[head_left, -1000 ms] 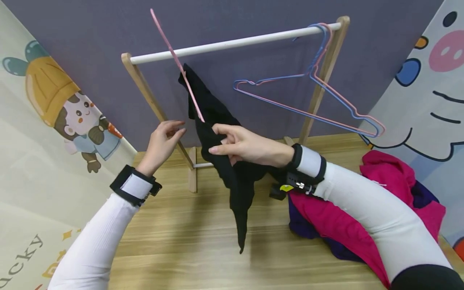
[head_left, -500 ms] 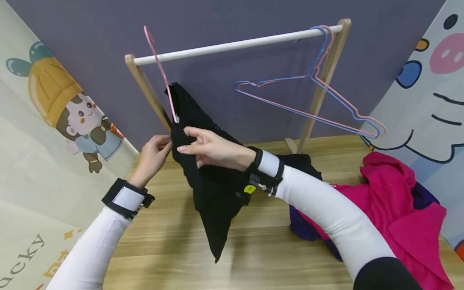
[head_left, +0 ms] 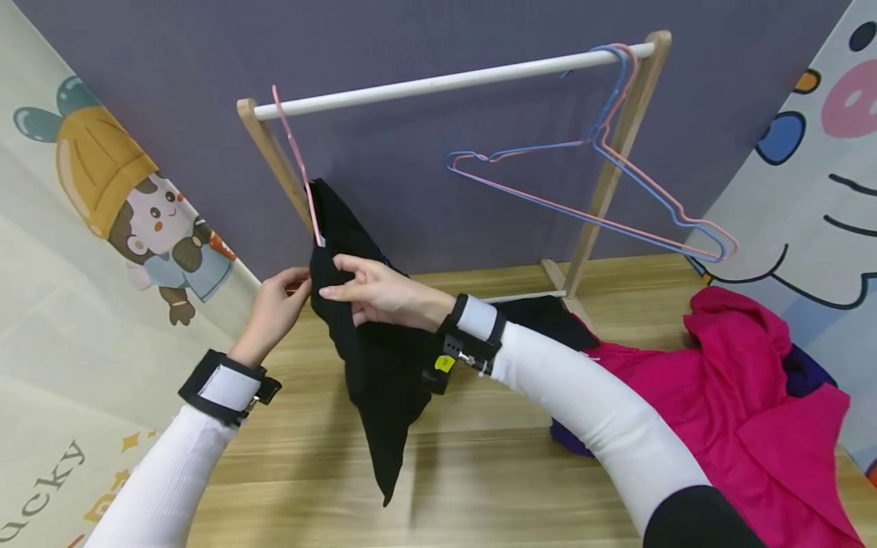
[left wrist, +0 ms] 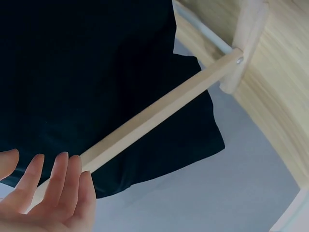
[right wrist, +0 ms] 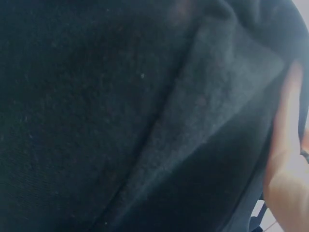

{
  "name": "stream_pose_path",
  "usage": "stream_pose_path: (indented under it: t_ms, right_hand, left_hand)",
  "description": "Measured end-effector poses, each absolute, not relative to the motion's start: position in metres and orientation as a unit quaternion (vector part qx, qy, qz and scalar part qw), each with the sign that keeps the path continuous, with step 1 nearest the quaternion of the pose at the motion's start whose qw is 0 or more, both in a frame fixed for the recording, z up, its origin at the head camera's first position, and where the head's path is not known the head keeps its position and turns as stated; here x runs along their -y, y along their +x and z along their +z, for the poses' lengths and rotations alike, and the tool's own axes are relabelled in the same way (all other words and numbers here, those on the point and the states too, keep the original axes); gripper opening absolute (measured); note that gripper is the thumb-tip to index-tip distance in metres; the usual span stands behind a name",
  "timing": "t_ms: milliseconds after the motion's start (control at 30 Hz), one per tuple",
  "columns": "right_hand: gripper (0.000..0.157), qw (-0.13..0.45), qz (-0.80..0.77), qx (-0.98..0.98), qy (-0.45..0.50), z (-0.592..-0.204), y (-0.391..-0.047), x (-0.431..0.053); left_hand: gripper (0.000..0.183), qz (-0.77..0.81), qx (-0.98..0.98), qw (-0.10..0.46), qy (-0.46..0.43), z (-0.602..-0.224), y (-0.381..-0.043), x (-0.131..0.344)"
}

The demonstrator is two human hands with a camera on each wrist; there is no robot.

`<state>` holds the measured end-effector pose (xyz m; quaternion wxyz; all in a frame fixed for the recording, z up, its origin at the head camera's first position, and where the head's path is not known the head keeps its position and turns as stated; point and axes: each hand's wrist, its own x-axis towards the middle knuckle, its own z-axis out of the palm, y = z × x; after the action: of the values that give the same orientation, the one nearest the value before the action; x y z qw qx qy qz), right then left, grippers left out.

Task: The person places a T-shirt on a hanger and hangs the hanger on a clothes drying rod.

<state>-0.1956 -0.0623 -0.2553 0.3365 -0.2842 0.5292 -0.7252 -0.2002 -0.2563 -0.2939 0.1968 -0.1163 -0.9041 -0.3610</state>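
Note:
A black garment hangs on a pink hanger, whose upper part stands out of the cloth. In the head view the hanger's hook overlaps the left end of the white rail. My right hand pinches the garment just below where the hanger enters it. At the garment's left edge is my left hand, fingers loosely bent. The left wrist view shows those fingers spread beside the cloth and a wooden post. Dark cloth fills most of the right wrist view.
Blue and pink hangers hang together at the rail's right end. A bright pink garment and a dark purple one lie heaped on the wooden surface at right. Printed panels stand on both sides.
My right hand has carried the garment and hanger left and down. The hook has come down towards the rail's left end. My left hand has shifted slightly left and down, now at the cloth's edge.

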Motion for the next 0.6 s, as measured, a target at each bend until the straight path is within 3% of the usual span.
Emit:
stream_pose_path:
  t_ms: [267,500,600]
  right_hand:
    - [0.066,0.351,-0.704,-0.552,-0.276,-0.271,-0.195,0.074]
    - [0.044,0.319,-0.683,-0.591,-0.286,-0.279,-0.192,0.073]
    - [0.048,0.293,-0.67,-0.622,-0.281,-0.283,-0.192,0.07]
  left_hand:
    - [0.025,-0.356,0.907,0.203,-0.098,-0.295,-0.192,0.267]
    - [0.028,-0.364,0.899,0.217,-0.108,-0.288,-0.18,0.272]
    - [0.028,-0.372,0.894,0.225,-0.105,-0.283,-0.174,0.269]
